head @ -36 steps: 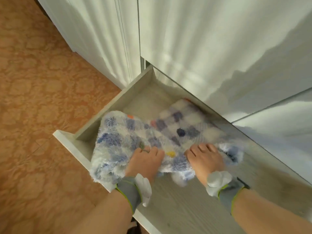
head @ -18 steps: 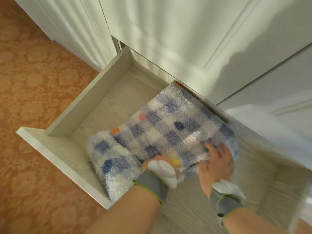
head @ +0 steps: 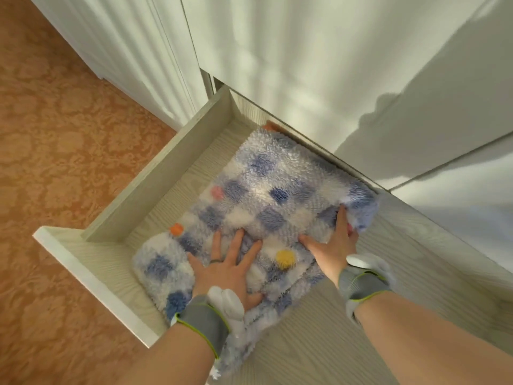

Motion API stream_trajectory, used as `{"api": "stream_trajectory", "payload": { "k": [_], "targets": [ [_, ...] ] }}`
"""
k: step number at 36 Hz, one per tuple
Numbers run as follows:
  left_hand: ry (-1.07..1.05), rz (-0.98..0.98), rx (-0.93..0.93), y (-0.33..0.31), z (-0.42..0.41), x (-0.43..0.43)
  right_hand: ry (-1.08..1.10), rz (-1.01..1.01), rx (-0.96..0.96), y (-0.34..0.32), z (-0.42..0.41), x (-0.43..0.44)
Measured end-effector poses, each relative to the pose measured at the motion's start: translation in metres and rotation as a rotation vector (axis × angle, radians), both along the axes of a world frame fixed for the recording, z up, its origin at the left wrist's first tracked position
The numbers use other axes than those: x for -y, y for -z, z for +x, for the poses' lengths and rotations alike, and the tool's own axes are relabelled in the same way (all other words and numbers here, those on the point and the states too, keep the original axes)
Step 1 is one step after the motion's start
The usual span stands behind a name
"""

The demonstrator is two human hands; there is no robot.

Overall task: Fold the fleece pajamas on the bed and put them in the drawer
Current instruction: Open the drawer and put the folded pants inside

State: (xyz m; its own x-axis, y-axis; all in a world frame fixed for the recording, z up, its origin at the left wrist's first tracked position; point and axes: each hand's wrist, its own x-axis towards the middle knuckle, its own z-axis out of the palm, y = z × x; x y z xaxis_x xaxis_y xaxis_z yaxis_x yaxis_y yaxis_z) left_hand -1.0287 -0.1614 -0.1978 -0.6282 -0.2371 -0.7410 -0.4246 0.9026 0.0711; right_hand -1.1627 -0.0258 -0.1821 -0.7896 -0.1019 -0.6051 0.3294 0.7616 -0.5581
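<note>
Status: folding looks done. The fleece pajamas (head: 261,195), blue-and-white check with pink, orange and yellow tufts, lie as a flat folded bundle on the floor of the open drawer (head: 155,173). The bundle sits under both hands and runs on ahead of the fingertips towards the back of the drawer.

Left hand (head: 227,268): flat, fingers spread wide, palm pressing down on the near part of the bundle; holds nothing. A ring (head: 216,261) is on one finger.

Right hand (head: 333,245): fingers straight, laid along the bundle's right edge, thumb out across the top. Fleece curls over the fingertips. Cannot tell whether they reach under the fold.

Judgement: step in hand is settling and flattening the bundle. One corner trails past the left wrist towards the drawer front. Left to do: tuck that corner in, withdraw both hands, presumably close the drawer.

Writing: none readable on the pajamas, the drawer, or the grey wristbands (head: 202,318).
</note>
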Motion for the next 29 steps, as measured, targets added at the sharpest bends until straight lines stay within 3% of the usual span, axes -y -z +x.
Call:
{"api": "stream_trajectory", "payload": {
  "k": [13, 17, 19, 23, 27, 29],
  "targets": [
    [-0.170, -0.164, -0.185, 0.008, -0.015, 0.068, -0.168, -0.094, -0.057, 0.020, -0.022, 0.086],
    [-0.113, -0.132, -0.208, -0.007, -0.008, 0.072, -0.163, -0.037, -0.037, 0.010, -0.019, 0.080],
    [-0.081, -0.129, -0.211, -0.014, -0.004, 0.069, -0.148, 0.077, -0.138, 0.000, -0.013, 0.071],
    [-0.102, -0.075, -0.050, -0.035, 0.012, 0.073, -0.309, 0.302, -0.383, -0.023, 0.022, 0.069],
    [-0.122, 0.089, 0.162, -0.045, 0.023, 0.086, -0.525, 0.273, -0.447, -0.023, 0.064, 0.075],
    [-0.036, 0.174, 0.222, -0.054, 0.023, 0.095, -0.627, 0.209, -0.432, -0.018, 0.088, 0.082]
  ]
}}
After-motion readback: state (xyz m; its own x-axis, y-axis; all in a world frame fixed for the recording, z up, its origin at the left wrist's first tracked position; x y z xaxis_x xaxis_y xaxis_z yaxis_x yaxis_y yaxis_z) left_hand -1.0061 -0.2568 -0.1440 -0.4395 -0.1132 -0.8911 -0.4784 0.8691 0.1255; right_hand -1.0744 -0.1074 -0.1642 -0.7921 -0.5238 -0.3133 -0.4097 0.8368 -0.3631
